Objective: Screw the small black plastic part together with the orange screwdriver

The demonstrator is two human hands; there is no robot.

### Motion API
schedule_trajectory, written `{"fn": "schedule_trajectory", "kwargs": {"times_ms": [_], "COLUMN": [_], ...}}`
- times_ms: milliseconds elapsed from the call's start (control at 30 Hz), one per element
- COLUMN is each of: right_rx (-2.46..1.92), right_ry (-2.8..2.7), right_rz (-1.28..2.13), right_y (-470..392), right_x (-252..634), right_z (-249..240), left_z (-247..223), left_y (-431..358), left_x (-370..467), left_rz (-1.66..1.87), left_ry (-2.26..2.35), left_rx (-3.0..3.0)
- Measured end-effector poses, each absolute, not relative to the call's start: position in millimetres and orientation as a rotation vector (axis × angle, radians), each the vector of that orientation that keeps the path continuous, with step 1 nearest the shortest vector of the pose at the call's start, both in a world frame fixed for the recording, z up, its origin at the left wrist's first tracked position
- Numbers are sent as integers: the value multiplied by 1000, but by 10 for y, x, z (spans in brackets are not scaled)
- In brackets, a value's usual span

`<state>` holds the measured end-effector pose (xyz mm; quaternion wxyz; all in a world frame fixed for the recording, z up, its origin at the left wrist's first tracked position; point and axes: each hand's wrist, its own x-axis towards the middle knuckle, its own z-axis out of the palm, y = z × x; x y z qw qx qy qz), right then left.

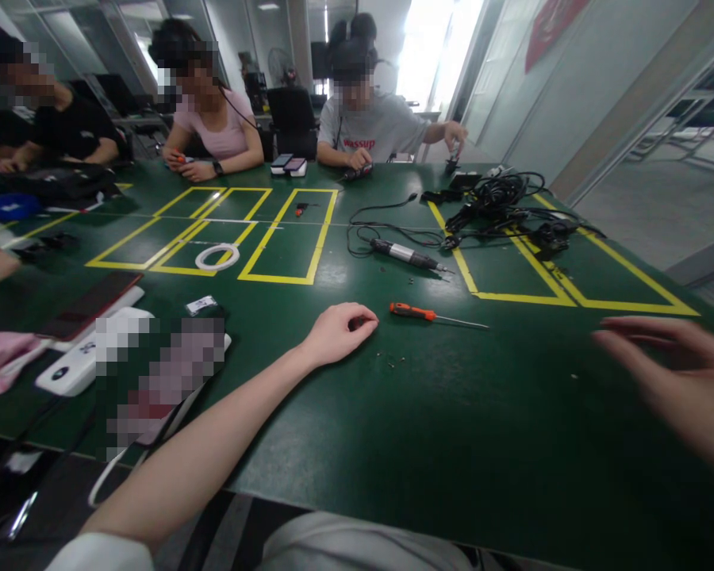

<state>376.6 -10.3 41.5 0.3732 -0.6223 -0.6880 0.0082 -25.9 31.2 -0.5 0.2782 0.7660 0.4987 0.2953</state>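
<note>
My left hand (343,331) rests on the green table with its fingers curled and thumb meeting fingertips. A dark patch shows inside the curl, but I cannot make out what it is. Just right of it lies an orange and black screwdriver (413,312), its shaft pointing right. Several tiny screws (393,361) are scattered below the left hand's fingertips. At the right edge, my right hand (678,369) hovers over the table, slightly blurred, thumb and fingers apart with nothing seen between them. A small pale bit (574,377) lies to its left.
Beyond the screwdriver lies a corded electric screwdriver (401,252). Tangled black cables (500,198) fill the back right. A tape roll (217,256) sits on yellow-taped outlines. Phones and a white power bank (74,369) lie left. Several people sit around the table, one handling a tool (357,170).
</note>
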Motion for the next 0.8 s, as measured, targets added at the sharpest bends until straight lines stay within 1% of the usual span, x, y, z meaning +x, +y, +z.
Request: {"fn": "schedule_trajectory", "kwargs": {"times_ms": [100, 133, 200, 300, 500, 633, 800], "right_rx": [-1248, -1163, -1063, -1000, -964, -913, -963], "right_ry": [-2092, -2159, -2243, -2315, -2353, -2315, -2324], "right_rz": [515, 630, 757, 793, 867, 798, 698], "right_y": [-37, -19, 34, 151, 248, 193, 145], "right_x": [3094, 2884, 2555, 2321, 2285, 2324, 2450], "right_z": [291, 247, 161, 58, 2, 0, 36], "left_z": [-12, -15, -20, -24, -28, -33, -24], "left_y": [312, 312, 310, 306, 300, 304, 309], "left_x": [-262, -261, -259, -251, -245, -246, -245], "left_rz": [794, 795, 799, 803, 802, 797, 798], "left_ry": [1339, 1339, 1341, 1345, 1345, 1344, 1342], "left_rx": [2058, 2059, 2064, 2073, 2082, 2083, 2088]}}
